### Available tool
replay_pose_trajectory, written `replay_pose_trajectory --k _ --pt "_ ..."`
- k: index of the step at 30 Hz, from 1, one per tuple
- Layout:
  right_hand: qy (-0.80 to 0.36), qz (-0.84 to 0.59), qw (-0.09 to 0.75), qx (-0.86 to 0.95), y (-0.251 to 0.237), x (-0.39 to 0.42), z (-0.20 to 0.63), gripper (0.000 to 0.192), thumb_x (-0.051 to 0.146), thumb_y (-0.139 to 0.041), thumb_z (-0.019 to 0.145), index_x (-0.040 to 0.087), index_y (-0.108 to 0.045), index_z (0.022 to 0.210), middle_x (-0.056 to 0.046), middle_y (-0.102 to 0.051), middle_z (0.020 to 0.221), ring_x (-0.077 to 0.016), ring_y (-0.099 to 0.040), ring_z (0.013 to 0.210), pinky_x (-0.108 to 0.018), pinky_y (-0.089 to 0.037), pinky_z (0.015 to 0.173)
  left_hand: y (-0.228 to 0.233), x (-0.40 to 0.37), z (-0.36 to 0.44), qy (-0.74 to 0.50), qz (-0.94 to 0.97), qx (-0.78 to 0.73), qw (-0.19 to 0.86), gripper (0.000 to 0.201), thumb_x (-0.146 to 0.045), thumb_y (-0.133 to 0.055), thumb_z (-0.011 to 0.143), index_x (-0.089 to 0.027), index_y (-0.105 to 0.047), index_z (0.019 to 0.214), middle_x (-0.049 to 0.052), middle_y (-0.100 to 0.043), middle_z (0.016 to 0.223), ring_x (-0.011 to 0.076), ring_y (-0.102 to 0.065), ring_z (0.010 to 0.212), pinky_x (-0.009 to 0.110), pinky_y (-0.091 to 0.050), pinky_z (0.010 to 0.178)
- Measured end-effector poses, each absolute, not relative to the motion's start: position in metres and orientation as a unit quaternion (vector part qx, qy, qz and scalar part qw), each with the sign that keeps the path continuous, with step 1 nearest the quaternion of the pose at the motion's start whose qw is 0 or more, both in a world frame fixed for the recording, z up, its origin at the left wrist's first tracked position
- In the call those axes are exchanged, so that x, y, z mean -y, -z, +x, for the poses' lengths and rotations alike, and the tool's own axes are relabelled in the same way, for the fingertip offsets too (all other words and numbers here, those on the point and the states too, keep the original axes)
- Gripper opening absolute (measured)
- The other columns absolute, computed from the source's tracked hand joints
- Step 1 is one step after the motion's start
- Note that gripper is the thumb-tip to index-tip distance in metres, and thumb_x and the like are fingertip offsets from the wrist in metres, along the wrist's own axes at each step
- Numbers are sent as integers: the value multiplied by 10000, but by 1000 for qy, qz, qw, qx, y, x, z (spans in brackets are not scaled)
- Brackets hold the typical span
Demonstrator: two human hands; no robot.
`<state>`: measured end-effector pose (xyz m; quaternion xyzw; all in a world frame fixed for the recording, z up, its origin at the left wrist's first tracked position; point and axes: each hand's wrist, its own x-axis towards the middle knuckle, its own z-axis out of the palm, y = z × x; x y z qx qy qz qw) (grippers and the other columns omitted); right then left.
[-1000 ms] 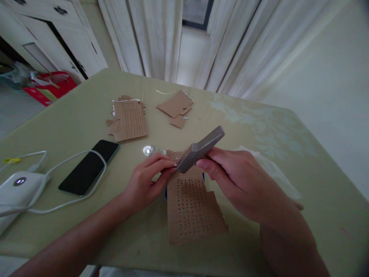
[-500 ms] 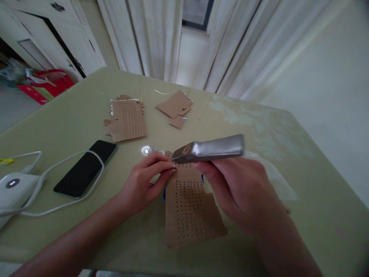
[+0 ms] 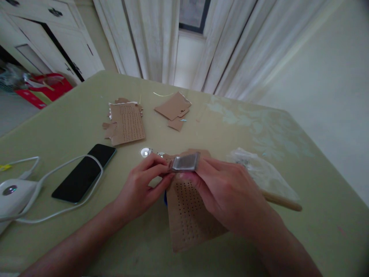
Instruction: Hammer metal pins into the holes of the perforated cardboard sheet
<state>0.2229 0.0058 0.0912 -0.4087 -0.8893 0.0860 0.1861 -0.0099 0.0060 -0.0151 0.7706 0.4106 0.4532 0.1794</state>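
My right hand (image 3: 227, 188) is closed round a hammer (image 3: 184, 162), close to its metal head. Its wooden handle (image 3: 284, 201) sticks out behind the hand to the right. The head is at the fingertips of my left hand (image 3: 144, 184), which are pinched together at the far part of a brown cardboard piece (image 3: 193, 215). Whatever they pinch is hidden. Rows of small holes run across the cardboard, and my right hand covers part of it. Under its left edge a bit of a blue object (image 3: 165, 198) shows.
A punched cardboard piece (image 3: 128, 123) and plain scraps (image 3: 173, 105) lie farther back. On the left are a black phone (image 3: 85, 173), a white cable (image 3: 99, 165) and a white device (image 3: 17, 192). A clear plastic bag (image 3: 265, 173) lies at right; small shiny items (image 3: 145, 152) sit behind my left hand.
The hammer has swung down and turned, its head now at my left fingertips and its handle showing at right. My left hand keeps its pinch. The cardboard has tilted slightly.
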Motion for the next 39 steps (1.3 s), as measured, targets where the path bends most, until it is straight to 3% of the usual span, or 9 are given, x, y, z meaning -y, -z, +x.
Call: replay_pose_trajectory --k 4,9,15,20,25,30,34,37,39 --pt "-77 -401 266 873 -92 -7 227 313 365 -467 1223 211 -724 1130 -80 -850 989 -250 -797 879 -353 -506 732 15 -6 -9 -445 773 -413 184 94 -150 -741 1018 -226 -796 1014 42 -722 1060 179 -733 951 303 -633 827" --pt "-97 -416 153 891 -86 -10 226 318 371 -489 1214 209 -740 1107 -75 -848 965 -253 -782 767 -360 -460 663 15 -7 -9 -439 760 -426 221 163 -195 -776 991 -241 -780 1148 66 -709 1186 207 -744 1038 330 -658 868" --pt "-125 -411 225 875 -82 -12 224 311 360 -468 1219 213 -737 1167 -81 -858 1062 -263 -805 920 -358 -504 755 16 -6 -11 -418 764 -435 229 271 -269 -818 957 -252 -769 1223 84 -692 1265 260 -727 1159 412 -653 978" --pt "-111 -418 105 896 -76 -15 220 269 341 -536 1196 191 -753 1139 -88 -846 970 -276 -788 784 -373 -445 667 16 -6 -11 -417 762 -433 240 408 -239 -809 957 -290 -742 1356 78 -681 1283 256 -717 1188 424 -643 1035" --pt "-150 -434 161 874 -78 -16 221 257 348 -539 1196 208 -753 1175 -79 -854 1083 -282 -808 929 -372 -492 757 14 -6 -12 -408 762 -436 250 393 -227 -830 934 -283 -752 1315 72 -673 1293 258 -718 1186 419 -650 1009" --pt "-147 -436 107 881 -75 -16 219 243 320 -563 1180 194 -770 1161 -91 -850 1006 -307 -805 863 -391 -468 731 16 -7 -12 -416 759 -434 251 392 -227 -826 944 -283 -748 1325 69 -669 1278 242 -717 1145 413 -650 1008" --pt "-183 -471 174 845 -80 -24 229 217 309 -566 1172 227 -760 1118 -63 -851 1027 -271 -790 910 -369 -474 794 25 -5 -9 -436 723 -457 280 680 -350 -864 953 -339 -584 1572 109 -589 1497 228 -714 1086 427 -666 961" --pt "-213 -503 232 805 -77 -40 242 229 325 -531 1158 235 -724 1072 -48 -812 937 -246 -749 850 -363 -472 780 35 -7 -14 -451 661 -460 386 1009 -520 -889 932 -421 -302 1747 151 -380 1754 309 -674 1304 500 -650 1048" --pt "-246 -531 253 770 -67 -54 250 168 377 -630 1089 237 -691 1019 -43 -789 928 -249 -724 842 -372 -480 774 41 -12 -23 -425 639 -419 486 1210 -628 -910 878 -456 -132 1789 158 -248 1854 395 -567 1506 597 -585 1166"
